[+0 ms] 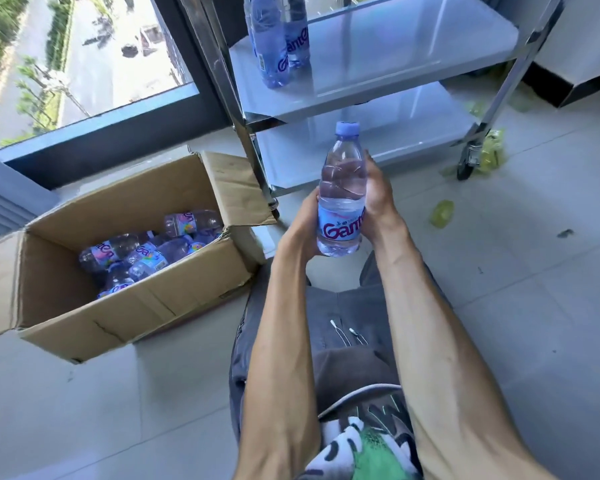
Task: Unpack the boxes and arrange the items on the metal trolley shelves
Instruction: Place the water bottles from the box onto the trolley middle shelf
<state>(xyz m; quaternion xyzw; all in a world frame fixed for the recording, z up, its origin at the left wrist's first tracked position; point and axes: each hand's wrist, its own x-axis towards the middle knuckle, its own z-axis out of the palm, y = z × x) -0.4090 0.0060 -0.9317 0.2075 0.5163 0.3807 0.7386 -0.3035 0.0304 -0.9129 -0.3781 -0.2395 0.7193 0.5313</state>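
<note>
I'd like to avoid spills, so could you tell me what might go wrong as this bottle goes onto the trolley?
Two bottles already stand close together on the trolley's middle shelf; the bottle held in both hands, left hand and right hand, could knock them over. The shelf looks smooth, so they may slide.

Yellow-green scraps (442, 212) litter the pale tiled floor (520, 306) beside a dark-framed window (94, 64) overlooking a street.
</note>
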